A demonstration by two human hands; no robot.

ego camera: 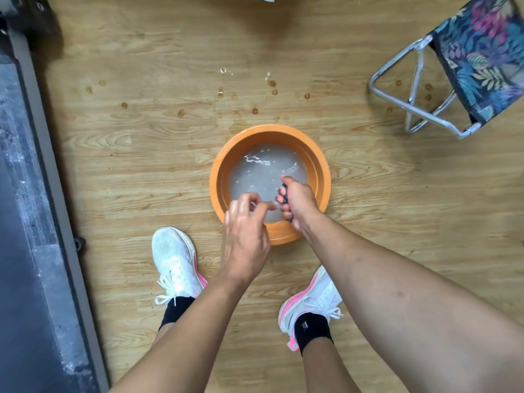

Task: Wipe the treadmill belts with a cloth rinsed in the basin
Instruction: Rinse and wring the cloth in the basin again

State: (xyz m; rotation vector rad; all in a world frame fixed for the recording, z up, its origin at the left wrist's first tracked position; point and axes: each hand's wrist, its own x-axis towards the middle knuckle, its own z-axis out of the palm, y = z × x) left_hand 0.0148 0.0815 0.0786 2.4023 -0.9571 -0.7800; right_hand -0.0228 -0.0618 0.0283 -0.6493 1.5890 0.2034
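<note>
Two bare forearms reach down from the bottom of the view, white shoes (174,262) planted either side on the wood floor (127,154), and we're right over the orange basin (224,165). Right hand (297,204) is a tight fist, fingers wrapped round a dark cloth (285,194). Only a sliver of the cloth shows between the knuckles, just above the cloudy water (263,171) at the near right side of the bowl. Left hand (245,234) hovers glistening wet over the near rim, fingers loosely curled and, as far as I can make out, holding nothing. This looks like the wringing stage, with the wiping not yet begun. That cloth will be soft, limp and heavy with water, and it will drip unless it is squeezed hard, so bunching it whole in the fist is the sensible hold. For wiping it would likely want spreading flat under the palm. Wet fingers make it slippery, so a firm grip matters. Drops and pale marks (224,70) dot the boards beyond the basin. Over on the left edge runs the treadmill (42,154), its dark belt (11,251) streaked with pale dust. A folding stool (467,66) with a leafy print seat stands well apart at top right.
</note>
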